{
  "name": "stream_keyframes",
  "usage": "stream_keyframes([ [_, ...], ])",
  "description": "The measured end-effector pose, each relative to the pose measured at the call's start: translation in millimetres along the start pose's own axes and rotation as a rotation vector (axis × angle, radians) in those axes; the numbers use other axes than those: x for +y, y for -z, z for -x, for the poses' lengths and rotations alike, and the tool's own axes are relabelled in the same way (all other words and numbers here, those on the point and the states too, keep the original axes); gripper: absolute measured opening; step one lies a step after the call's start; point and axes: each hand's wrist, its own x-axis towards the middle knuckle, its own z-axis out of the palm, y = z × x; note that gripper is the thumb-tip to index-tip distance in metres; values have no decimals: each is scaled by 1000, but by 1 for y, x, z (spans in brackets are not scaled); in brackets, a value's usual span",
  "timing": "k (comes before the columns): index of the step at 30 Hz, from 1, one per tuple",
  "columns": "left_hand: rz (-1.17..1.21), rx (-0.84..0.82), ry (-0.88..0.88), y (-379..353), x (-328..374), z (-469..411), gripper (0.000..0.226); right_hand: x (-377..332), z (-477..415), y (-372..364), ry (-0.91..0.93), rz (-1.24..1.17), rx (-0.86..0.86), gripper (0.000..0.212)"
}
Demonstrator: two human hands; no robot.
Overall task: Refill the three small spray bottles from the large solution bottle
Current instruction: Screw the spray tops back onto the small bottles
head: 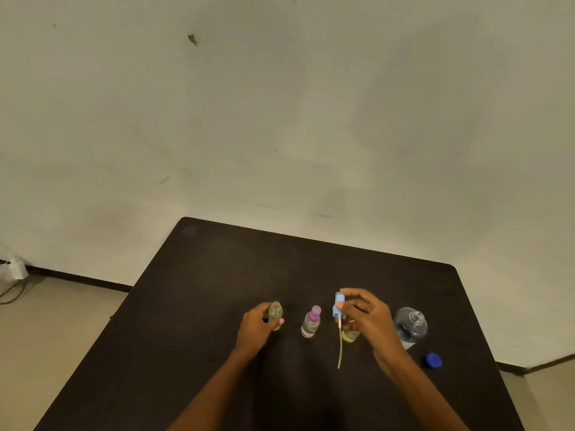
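My left hand [256,326] grips a small clear spray bottle [275,314] that stands uncapped on the dark table [217,290]. To its right stands a second small bottle with a purple sprayer [311,321]. My right hand [368,317] pinches a blue sprayer top [338,304], lifted, with its long dip tube [340,346] hanging down. Behind that hand a third small bottle [351,335] with yellowish liquid is mostly hidden. The large clear solution bottle [410,325] stands open at the right, its blue cap [433,360] lying on the table in front of it.
The table's far edge meets a pale wall. A floor strip and a white box with cables [12,270] show at the left. The table's right edge runs close to the blue cap.
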Motion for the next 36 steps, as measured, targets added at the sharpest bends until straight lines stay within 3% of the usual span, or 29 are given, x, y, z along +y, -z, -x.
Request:
stream_keyframes([
  [9, 142, 134, -250, 18, 85, 36, 35, -34, -2, 18, 121, -182, 134, 27],
  [20, 284, 133, -449, 27, 178, 91, 36, -151, 17, 31, 493, -304, 220, 31],
  [27, 312, 94, -484, 26, 203, 110, 31, -181, 33, 26, 660, -216, 147, 34],
  [36, 334, 99, -493, 26, 217, 118, 31, -167, 39, 22, 690, -98, 39, 37],
])
